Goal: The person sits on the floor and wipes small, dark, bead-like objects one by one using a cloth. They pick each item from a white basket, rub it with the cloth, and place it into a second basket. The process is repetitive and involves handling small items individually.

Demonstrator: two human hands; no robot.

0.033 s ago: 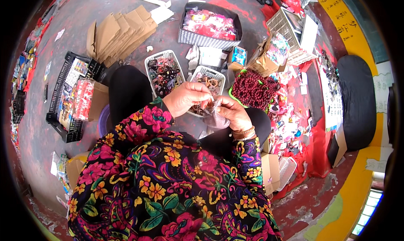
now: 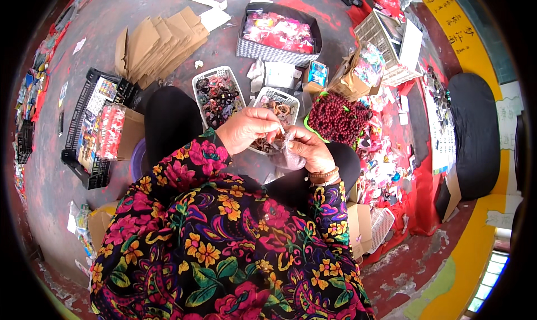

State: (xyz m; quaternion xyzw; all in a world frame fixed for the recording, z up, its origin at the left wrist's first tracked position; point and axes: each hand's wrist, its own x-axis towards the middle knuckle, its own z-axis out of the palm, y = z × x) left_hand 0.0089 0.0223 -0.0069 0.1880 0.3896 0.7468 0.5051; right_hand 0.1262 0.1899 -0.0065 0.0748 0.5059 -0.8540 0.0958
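Observation:
In front of my lap, both hands meet over a small see-through bag (image 2: 288, 157) with greyish-purple contents. My right hand (image 2: 314, 151) is closed around the bag's side, thumb on top. My left hand (image 2: 250, 131) pinches at the bag's mouth, with a thin pale bit showing at its fingertips; too little of it shows to name it. Just beyond the hands stand a white basket (image 2: 292, 99) of pale and brown hair ties and a larger white basket (image 2: 197, 86) of mostly dark hair ties.
A green-rimmed tray holds dark red beads (image 2: 339, 118) to the right. Farther off are a patterned bin (image 2: 263, 50) of pink packets, flattened cardboard (image 2: 162, 43) and a white crate (image 2: 372, 33). A black crate (image 2: 71, 131) stands at left, beside my knee.
The small bag has turned slightly in my right hand, and its clear top shows more. Both hands stay in nearly the same place.

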